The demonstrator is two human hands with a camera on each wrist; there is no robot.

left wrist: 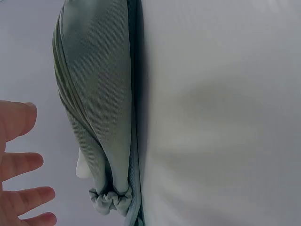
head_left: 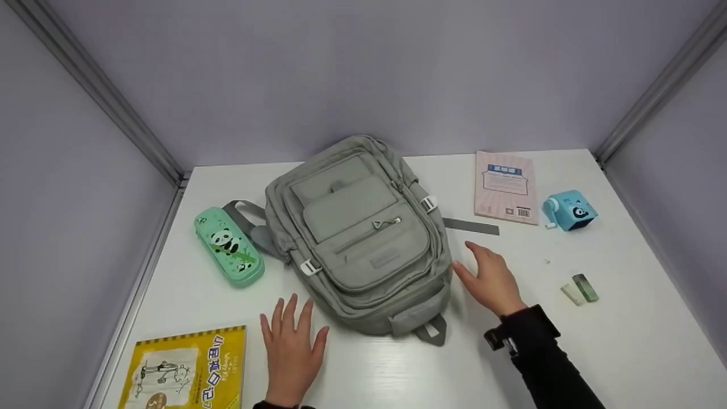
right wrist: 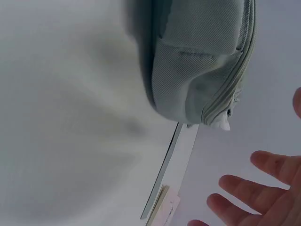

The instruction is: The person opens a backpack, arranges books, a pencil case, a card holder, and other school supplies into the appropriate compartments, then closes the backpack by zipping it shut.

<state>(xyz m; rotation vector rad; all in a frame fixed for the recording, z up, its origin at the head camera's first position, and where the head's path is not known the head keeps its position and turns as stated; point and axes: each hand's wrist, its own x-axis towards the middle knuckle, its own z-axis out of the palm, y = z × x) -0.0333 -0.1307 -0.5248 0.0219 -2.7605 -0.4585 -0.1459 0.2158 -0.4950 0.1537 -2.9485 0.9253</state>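
Observation:
A grey-green backpack [head_left: 363, 238] lies tilted on the white table, its front pocket and zips facing up. My left hand [head_left: 292, 349] hovers near its lower left side with fingers spread and nothing held. In the left wrist view, those fingers [left wrist: 28, 202] stand apart from the side of the backpack [left wrist: 99, 94]. My right hand [head_left: 491, 281] is beside the lower right side, thumb and fingers extended and holding nothing. In the right wrist view, a gap shows between its fingers [right wrist: 244, 193] and the backpack [right wrist: 197, 61].
Left of the backpack is a green panda pencil case [head_left: 230, 247], with a yellow book [head_left: 182, 369] nearer me. On the right lie a pink booklet [head_left: 505, 187], a blue pencil sharpener [head_left: 571, 210] and two small blocks, one green [head_left: 585, 287], one pale [head_left: 572, 294]. A grey strap [head_left: 471, 226] sticks out rightward.

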